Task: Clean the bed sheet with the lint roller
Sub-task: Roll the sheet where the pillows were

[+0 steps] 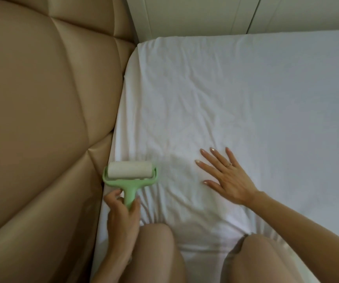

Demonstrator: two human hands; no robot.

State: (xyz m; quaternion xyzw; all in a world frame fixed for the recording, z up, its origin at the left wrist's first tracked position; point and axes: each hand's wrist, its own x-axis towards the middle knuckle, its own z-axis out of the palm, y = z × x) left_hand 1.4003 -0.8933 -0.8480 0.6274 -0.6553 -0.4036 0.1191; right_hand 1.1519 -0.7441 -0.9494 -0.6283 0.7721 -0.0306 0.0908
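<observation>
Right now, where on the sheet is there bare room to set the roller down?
The widest bare stretch of sheet lies beyond the right hand, up to the white wall. A narrower strip runs between the roller and that hand. It is crowded by the knees and along the headboard, where the left hand grips the roller.

Green lint roller (129, 179), white bed sheet (246, 99), beige quilted headboard (42, 109).

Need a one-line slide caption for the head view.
Left hand grips the lint roller at the edge of the sheet by the headboard; right hand lies flat on the sheet.
</observation>
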